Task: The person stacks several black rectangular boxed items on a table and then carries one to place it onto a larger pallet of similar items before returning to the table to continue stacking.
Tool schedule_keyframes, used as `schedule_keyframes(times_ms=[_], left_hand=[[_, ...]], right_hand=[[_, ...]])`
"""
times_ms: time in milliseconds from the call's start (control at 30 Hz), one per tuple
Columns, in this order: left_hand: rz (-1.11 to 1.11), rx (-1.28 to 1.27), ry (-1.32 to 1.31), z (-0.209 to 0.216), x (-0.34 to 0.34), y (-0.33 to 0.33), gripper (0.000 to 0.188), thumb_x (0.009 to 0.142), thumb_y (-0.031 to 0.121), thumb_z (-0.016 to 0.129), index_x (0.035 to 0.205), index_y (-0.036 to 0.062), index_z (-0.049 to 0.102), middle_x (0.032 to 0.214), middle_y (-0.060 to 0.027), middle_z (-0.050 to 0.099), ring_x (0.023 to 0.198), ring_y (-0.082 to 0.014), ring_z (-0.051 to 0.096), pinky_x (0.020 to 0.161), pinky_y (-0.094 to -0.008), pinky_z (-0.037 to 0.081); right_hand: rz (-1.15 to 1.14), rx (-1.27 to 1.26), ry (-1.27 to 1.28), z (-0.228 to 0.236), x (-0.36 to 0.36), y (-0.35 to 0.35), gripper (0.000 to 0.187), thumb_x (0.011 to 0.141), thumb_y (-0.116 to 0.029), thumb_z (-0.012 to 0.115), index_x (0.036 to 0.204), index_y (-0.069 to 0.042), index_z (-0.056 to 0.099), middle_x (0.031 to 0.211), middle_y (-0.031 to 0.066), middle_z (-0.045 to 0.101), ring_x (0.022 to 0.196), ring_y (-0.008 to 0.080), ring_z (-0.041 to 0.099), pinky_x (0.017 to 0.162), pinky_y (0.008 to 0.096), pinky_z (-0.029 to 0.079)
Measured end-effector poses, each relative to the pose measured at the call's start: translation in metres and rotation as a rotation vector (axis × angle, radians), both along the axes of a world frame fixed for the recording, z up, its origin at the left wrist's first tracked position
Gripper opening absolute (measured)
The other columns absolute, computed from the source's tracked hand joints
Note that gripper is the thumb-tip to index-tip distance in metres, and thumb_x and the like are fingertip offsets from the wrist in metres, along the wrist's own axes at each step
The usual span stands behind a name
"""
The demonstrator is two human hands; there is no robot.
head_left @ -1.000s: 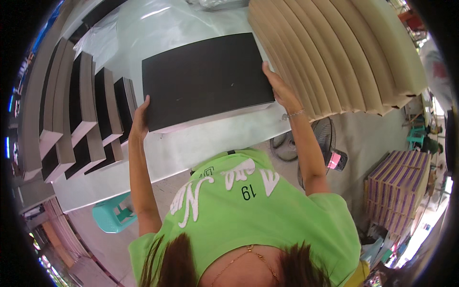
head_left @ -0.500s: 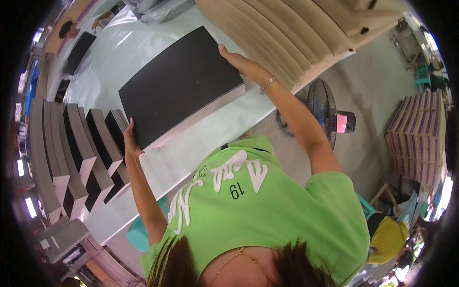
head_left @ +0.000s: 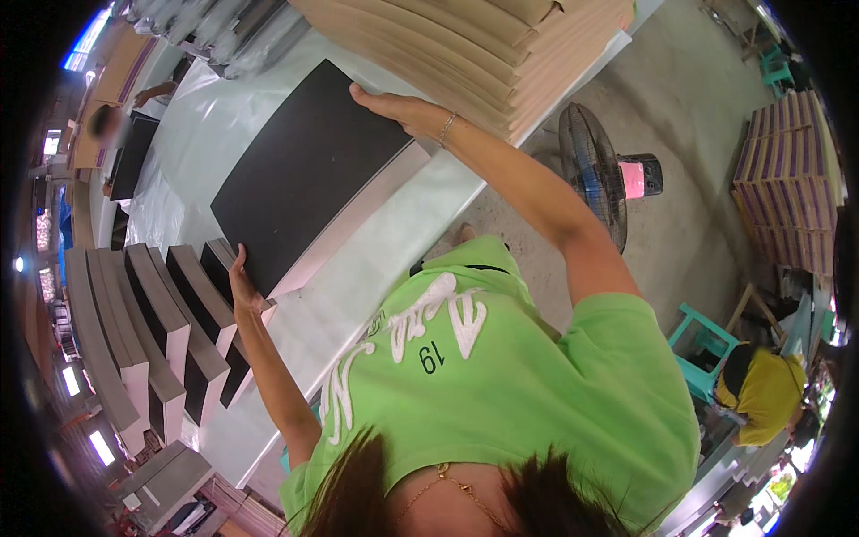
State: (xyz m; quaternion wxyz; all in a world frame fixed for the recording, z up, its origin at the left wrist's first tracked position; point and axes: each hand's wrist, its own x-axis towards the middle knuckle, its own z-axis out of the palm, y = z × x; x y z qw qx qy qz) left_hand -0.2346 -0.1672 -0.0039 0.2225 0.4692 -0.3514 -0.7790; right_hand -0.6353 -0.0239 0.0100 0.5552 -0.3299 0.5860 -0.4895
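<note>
A rectangular block, probably a box (head_left: 313,170), has a black top and a pale side. It lies slanted over the white tabletop (head_left: 358,246), and I cannot tell if it touches it. My left hand (head_left: 247,291) grips its near left corner, thumb up along the edge. At the far right end, my right hand (head_left: 404,111) is closed on the block with the thumb at the top edge. The fingers beneath are hidden in both hands. Just left of my left hand stand stacks of similar grey and black pieces (head_left: 161,331) with pale ends.
Stacked brown cardboard (head_left: 456,54) stands behind my right hand. Clear plastic (head_left: 165,183) lies on the table's far left. A fan (head_left: 595,174) stands on the floor at right, near stacked striped bundles (head_left: 787,183). A person (head_left: 765,398) in yellow is by a teal stool (head_left: 702,349); another person's arm (head_left: 157,92) shows far left.
The view has turned, so the cardboard and fan sit farther left and the left stacks lower. Both hands keep their grip on the box.
</note>
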Motion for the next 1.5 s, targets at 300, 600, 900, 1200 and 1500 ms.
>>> schedule_keyframes(times_ms=[300, 600, 900, 1200, 1500], left_hand=[[-0.04, -0.019, 0.059, -0.004, 0.008, -0.003, 0.044, 0.094, 0.031, 0.055, 0.123, -0.0023, 0.053, 0.118, -0.0146, 0.061, 0.102, -0.0265, 0.064, 0.088, -0.0371, 0.054], [-0.024, -0.071, -0.014, 0.0, 0.001, 0.001, 0.046, 0.093, 0.034, 0.057, 0.122, -0.0024, 0.054, 0.116, -0.0147, 0.062, 0.101, -0.0266, 0.064, 0.088, -0.0355, 0.054], [0.116, 0.038, -0.128, 0.02, 0.018, 0.071, 0.051, 0.09, 0.04, 0.06, 0.12, -0.0009, 0.057, 0.115, -0.0123, 0.063, 0.102, -0.0241, 0.062, 0.091, -0.0362, 0.05], [0.272, 0.067, 0.048, -0.011, 0.046, 0.149, 0.047, 0.086, 0.029, 0.064, 0.124, 0.0038, 0.05, 0.115, -0.0107, 0.061, 0.102, -0.0224, 0.06, 0.09, -0.0345, 0.05], [0.378, -0.21, -0.293, 0.005, 0.04, 0.17, 0.082, 0.074, 0.043, 0.077, 0.137, 0.003, 0.041, 0.122, -0.0129, 0.057, 0.112, -0.024, 0.055, 0.095, -0.0359, 0.045]], right_hand=[[0.001, 0.119, 0.029, 0.015, 0.013, 0.009, 0.099, 0.085, -0.073, 0.037, 0.148, 0.0, 0.017, 0.152, 0.0236, 0.021, 0.143, 0.038, 0.013, 0.113, 0.0459, 0.018], [-0.14, 0.08, 0.143, 0.011, 0.036, 0.031, 0.111, 0.081, -0.077, 0.041, 0.146, 0.008, 0.01, 0.153, 0.0269, 0.01, 0.144, 0.0351, 0.011, 0.115, 0.0467, 0.014], [-0.212, -0.06, 0.357, -0.011, 0.07, 0.09, 0.084, 0.089, -0.061, 0.048, 0.13, 0.012, 0.04, 0.13, 0.0316, 0.045, 0.126, 0.0407, 0.041, 0.106, 0.0409, 0.031], [-0.133, 0.137, -0.036, -0.027, 0.043, 0.117, 0.068, 0.085, -0.035, 0.069, 0.131, 0.005, 0.04, 0.126, 0.0156, 0.05, 0.118, 0.0224, 0.047, 0.102, 0.032, 0.034], [0.073, 0.086, -0.181, -0.035, 0.041, 0.121, 0.084, 0.073, -0.015, 0.079, 0.141, 0.001, 0.032, 0.14, 0.0121, 0.039, 0.13, 0.0228, 0.036, 0.11, 0.0318, 0.024]])
